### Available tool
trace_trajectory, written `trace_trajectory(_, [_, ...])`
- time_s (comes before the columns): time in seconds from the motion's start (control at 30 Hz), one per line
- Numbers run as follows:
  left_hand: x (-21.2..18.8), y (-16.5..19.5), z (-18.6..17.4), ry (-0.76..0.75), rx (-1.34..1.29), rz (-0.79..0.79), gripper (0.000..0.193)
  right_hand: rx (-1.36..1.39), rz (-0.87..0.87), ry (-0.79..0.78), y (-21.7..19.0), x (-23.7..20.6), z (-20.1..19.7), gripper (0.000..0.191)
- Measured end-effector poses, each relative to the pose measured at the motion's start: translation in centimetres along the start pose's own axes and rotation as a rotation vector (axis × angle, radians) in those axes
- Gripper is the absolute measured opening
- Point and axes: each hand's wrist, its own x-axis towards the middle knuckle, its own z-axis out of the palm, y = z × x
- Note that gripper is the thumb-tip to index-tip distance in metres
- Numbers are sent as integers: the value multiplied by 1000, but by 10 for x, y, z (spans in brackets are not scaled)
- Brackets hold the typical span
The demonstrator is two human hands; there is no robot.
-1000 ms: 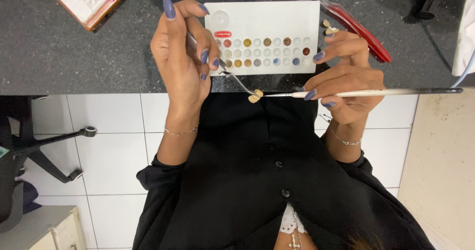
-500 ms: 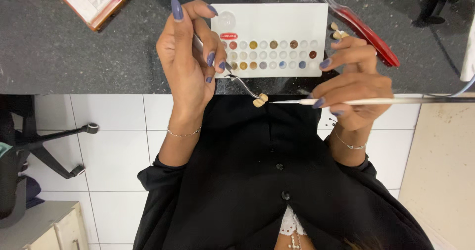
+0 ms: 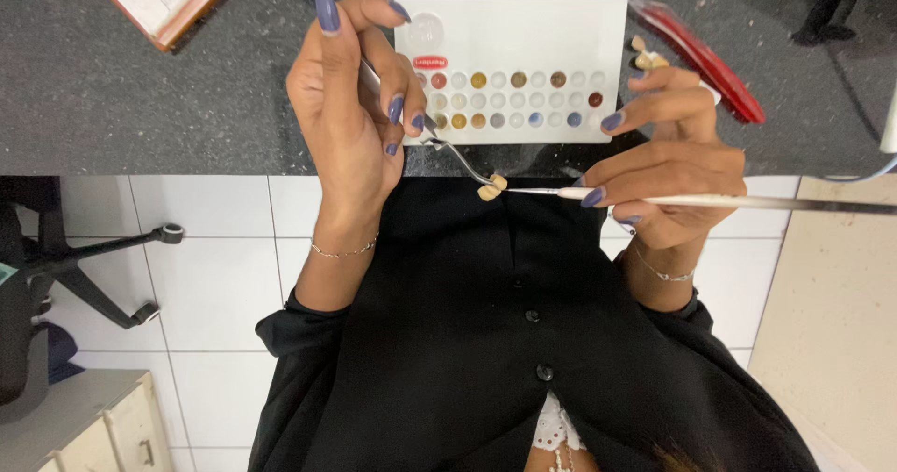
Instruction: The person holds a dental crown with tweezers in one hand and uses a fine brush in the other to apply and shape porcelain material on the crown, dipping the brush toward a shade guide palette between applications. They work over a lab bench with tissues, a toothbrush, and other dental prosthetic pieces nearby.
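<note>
The left hand (image 3: 350, 98) stayed closed on a bent metal holder (image 3: 458, 154) carrying the small tooth piece (image 3: 491, 188). The right hand (image 3: 668, 178), gripping a thin brush (image 3: 710, 201), had brought its tip against the piece from 3 o'clock, below the palette (image 3: 523, 33) on the desk (image 3: 140, 107).

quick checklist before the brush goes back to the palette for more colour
1. Left hand grips the curved metal holder: ok, fingers closed around its handle.
2. Small tooth-coloured piece sits on the holder's tip: ok, it shows at the end, over the black shirt.
3. Right hand holds the thin brush: ok, pinched near the front, tip at the piece.
4. White palette within view on the dark counter: ok, its colour wells show between the hands.
5. Paint load on the brush tip: cannot tell, too small.
6. Red-handled tool clear of the palette: ok, it lies beside the right edge.
</note>
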Motion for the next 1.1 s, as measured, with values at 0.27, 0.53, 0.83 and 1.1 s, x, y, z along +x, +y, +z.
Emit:
trace_trajectory(0.27, [-1, -1, -4, 4, -18, 1, 42, 18, 37, 35, -4, -2, 2, 33])
trace_trajectory(0.53, [-2, -1, -5, 0, -25, 0, 40, 37, 17, 7, -3, 3, 2, 32])
trace_trajectory(0.83, [-1, -2, -5, -7, -20, 14, 40, 31, 44, -11, -7, 1, 2, 31])
trace_trajectory(1.1, [0, -3, -5, -12, -1, 31, 41, 18, 19, -53, -5, 2, 0, 30])
